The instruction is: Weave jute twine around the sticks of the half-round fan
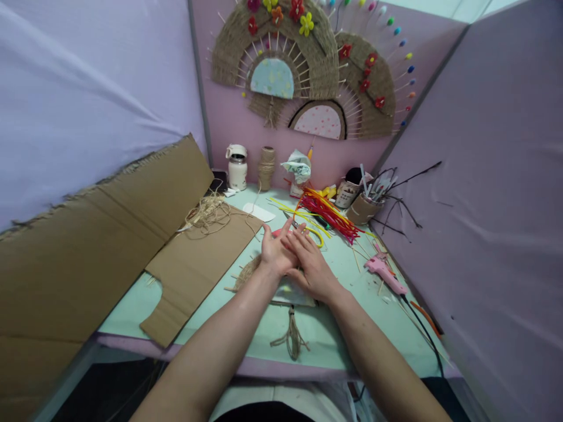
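Note:
My left hand (277, 252) is palm up with its fingers spread, and my right hand (311, 266) lies across its palm with fingers stretched out. Neither holds an object. Beneath them on the light green table (246, 334) is a small twine-wrapped fan piece (247, 275) with thin sticks jutting from its left edge, largely hidden by my hands. A twine tassel (292, 337) hangs down from its lower edge toward the table's front. Just beyond my fingertips lie scissors with a yellow handle (317, 236), partly covered.
Cardboard sheets (206, 252) and loose twine (209, 215) are on the left. Red and yellow pipe cleaners (332, 214) lie behind my hands. A pink glue gun (386, 274) rests at right, near a brush cup (364, 209) with twigs. Decorated fans (321, 58) hang on the back wall.

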`<action>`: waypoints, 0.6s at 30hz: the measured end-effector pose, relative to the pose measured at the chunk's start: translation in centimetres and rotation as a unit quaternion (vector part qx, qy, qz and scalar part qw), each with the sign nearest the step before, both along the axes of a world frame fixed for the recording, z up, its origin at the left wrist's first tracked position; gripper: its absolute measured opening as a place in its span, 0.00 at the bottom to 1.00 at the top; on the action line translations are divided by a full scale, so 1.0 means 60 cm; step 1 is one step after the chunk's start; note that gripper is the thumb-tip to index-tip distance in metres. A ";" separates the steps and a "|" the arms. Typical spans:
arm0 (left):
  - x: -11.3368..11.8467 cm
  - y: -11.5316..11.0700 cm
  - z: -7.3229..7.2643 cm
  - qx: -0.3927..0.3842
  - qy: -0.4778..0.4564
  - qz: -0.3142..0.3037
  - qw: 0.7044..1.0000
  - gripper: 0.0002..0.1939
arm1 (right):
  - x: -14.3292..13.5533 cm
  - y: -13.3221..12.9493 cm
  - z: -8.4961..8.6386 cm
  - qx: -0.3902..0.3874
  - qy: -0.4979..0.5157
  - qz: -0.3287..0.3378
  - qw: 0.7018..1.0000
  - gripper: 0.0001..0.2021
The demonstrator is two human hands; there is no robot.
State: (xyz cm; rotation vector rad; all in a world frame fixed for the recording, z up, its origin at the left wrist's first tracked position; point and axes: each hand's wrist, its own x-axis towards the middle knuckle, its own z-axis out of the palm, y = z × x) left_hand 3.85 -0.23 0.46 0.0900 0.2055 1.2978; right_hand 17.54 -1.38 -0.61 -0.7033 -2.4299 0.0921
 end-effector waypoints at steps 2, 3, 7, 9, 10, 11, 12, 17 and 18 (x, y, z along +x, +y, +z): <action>0.000 0.000 0.001 -0.005 0.002 0.002 1.000 0.36 | 0.000 -0.002 0.001 0.001 -0.004 0.023 1.000 0.34; -0.002 0.000 0.002 -0.006 0.000 0.009 1.000 0.35 | 0.001 -0.002 0.001 0.002 -0.002 0.028 1.000 0.33; -0.006 0.002 0.003 -0.008 -0.006 0.029 1.000 0.34 | 0.004 0.001 0.000 -0.001 0.018 -0.004 1.000 0.33; 0.000 0.000 0.003 -0.008 -0.006 0.018 1.000 0.34 | 0.003 0.003 -0.003 -0.008 0.018 0.001 1.000 0.35; 0.005 -0.001 0.002 -0.004 -0.006 0.010 1.000 0.35 | 0.002 0.004 -0.005 -0.013 0.020 0.012 1.000 0.35; 0.009 -0.003 0.002 0.004 -0.008 0.003 1.000 0.36 | 0.001 0.004 -0.006 -0.019 0.026 0.021 0.999 0.36; 0.013 -0.004 0.002 0.014 -0.011 -0.002 1.000 0.37 | 0.001 0.003 -0.007 -0.026 0.039 0.025 0.999 0.35; 0.014 -0.009 0.008 0.044 -0.002 -0.008 0.999 0.34 | 0.009 0.005 -0.008 -0.057 0.130 0.010 0.990 0.33; 0.014 -0.009 0.008 0.043 0.000 -0.007 0.999 0.34 | 0.011 0.005 -0.008 -0.063 0.140 0.008 0.988 0.32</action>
